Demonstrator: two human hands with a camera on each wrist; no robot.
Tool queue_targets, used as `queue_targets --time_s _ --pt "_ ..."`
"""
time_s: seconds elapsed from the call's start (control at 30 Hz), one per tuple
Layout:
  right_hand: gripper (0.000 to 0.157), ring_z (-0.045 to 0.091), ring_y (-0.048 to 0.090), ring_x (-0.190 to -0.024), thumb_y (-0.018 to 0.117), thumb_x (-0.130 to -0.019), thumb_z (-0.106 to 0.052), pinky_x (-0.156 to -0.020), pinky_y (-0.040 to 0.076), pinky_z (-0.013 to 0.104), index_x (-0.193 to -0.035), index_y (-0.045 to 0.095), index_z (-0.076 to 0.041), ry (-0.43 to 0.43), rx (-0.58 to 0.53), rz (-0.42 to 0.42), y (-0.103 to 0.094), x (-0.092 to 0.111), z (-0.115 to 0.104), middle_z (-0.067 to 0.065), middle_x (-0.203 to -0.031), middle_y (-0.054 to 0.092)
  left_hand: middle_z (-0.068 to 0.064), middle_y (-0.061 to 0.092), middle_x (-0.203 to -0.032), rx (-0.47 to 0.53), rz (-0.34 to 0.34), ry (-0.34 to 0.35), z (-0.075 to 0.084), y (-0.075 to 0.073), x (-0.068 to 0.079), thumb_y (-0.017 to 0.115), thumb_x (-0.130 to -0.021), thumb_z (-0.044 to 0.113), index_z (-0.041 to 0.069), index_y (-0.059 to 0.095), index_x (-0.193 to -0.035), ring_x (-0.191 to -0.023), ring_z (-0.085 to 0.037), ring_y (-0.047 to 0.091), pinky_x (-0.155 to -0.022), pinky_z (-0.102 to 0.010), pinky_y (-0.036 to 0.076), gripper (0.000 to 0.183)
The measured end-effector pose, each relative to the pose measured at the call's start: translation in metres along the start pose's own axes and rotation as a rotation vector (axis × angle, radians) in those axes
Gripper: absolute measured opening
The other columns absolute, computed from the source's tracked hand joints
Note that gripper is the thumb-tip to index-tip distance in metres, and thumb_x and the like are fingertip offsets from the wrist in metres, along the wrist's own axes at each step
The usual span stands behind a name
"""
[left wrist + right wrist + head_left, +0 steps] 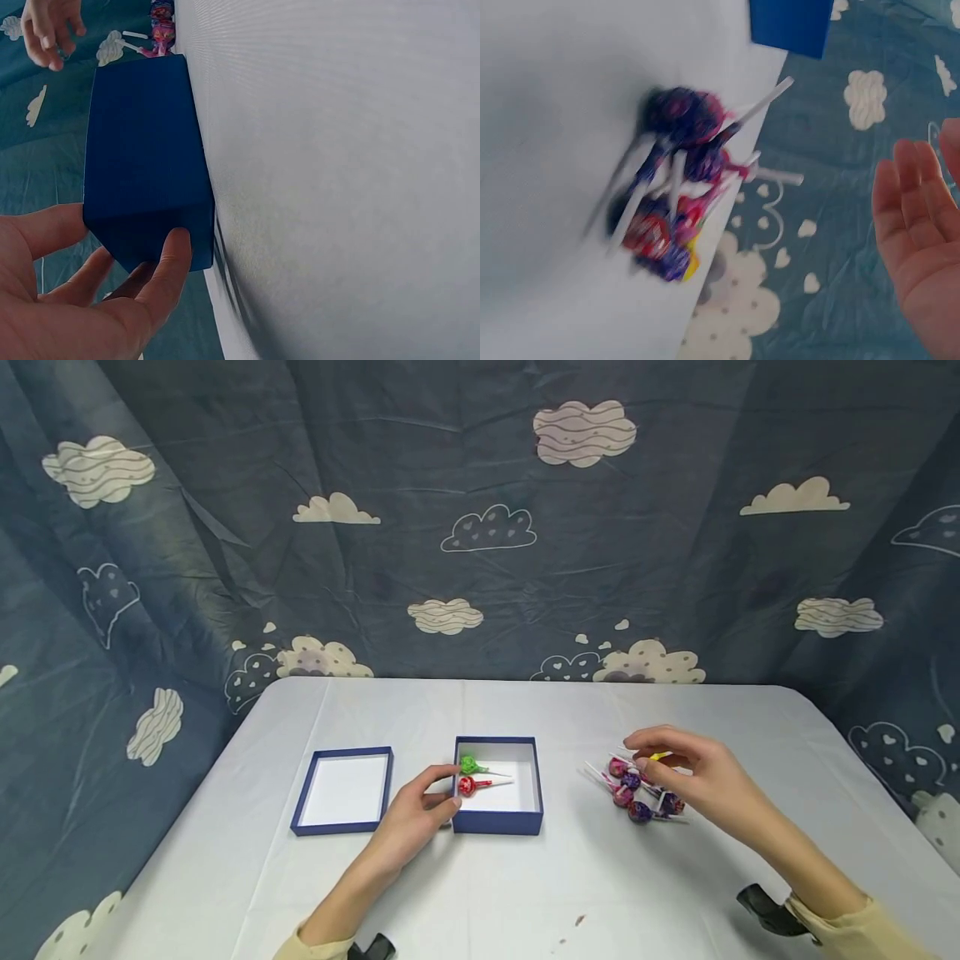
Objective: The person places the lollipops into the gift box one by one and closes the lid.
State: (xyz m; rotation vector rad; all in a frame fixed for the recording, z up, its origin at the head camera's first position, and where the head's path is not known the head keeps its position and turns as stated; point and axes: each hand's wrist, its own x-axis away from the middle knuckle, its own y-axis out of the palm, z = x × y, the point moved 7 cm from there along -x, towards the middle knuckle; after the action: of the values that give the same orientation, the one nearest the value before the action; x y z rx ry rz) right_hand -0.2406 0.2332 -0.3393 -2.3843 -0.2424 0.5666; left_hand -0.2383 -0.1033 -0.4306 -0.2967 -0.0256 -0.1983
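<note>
An open blue box (497, 822) with a white inside holds a green-wrapped lollipop (469, 766) and a red-wrapped lollipop (468, 786). At its left side, my left hand (417, 806) touches the wall and rim with spread fingers; the left wrist view shows fingertips against the blue side (142, 142). Over a loose pile of lollipops (632, 781), mostly purple and pink with white sticks, hovers my right hand (686, 764). Nothing shows between its fingers in the right wrist view, where the hand (922, 240) is apart from the pile (679, 172). A yellow wrapper (693, 259) shows among them.
The blue-rimmed lid (343, 828) lies left of the box, white inside up. A white cloth covers the table (517, 893), with small reddish specks (579, 920) near the front. A dark blue curtain with clouds (450, 577) hangs behind.
</note>
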Motion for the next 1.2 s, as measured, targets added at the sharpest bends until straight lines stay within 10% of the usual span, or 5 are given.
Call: queue_targets --time_s 0.57,0.8,1.2 --pt "0.021 -0.003 0.056 -0.09 0.07 -0.093 -0.012 -0.071 0.047 0.013 -0.114 0.069 -0.011 0.125 0.223 0.126 -0.029 0.022 0.062 0.01 -0.112 0.068 -0.013 0.05 -0.141 0.0 -0.004 0.007 0.0 0.0 0.0 0.064 -0.094 0.014 0.013 0.056 -0.136 -0.118 -0.03 0.058 -0.092 -0.049 0.048 0.043" --pt "0.027 0.028 0.063 -0.091 0.067 -0.094 -0.017 -0.065 0.052 0.026 -0.117 0.067 -0.003 0.26 0.185 0.002 -0.024 0.022 0.095 0.019 -0.115 0.066 -0.012 0.051 -0.141 -0.011 0.005 0.002 0.0 0.0 0.001 0.065 -0.094 0.016 0.014 0.057 -0.135 -0.119 -0.03 0.057 -0.094 -0.051 0.046 0.042" --pt "0.037 0.022 0.059 -0.089 0.063 -0.096 -0.019 -0.068 0.055 0.029 -0.123 0.061 0.007 0.437 0.002 -0.16 -0.006 0.025 0.133 0.022 -0.117 0.063 -0.012 0.048 -0.143 0.021 -0.006 0.002 0.0 0.0 0.001 0.064 -0.094 0.016 0.014 0.056 -0.136 -0.121 -0.031 0.056 -0.095 -0.05 0.046 0.042"
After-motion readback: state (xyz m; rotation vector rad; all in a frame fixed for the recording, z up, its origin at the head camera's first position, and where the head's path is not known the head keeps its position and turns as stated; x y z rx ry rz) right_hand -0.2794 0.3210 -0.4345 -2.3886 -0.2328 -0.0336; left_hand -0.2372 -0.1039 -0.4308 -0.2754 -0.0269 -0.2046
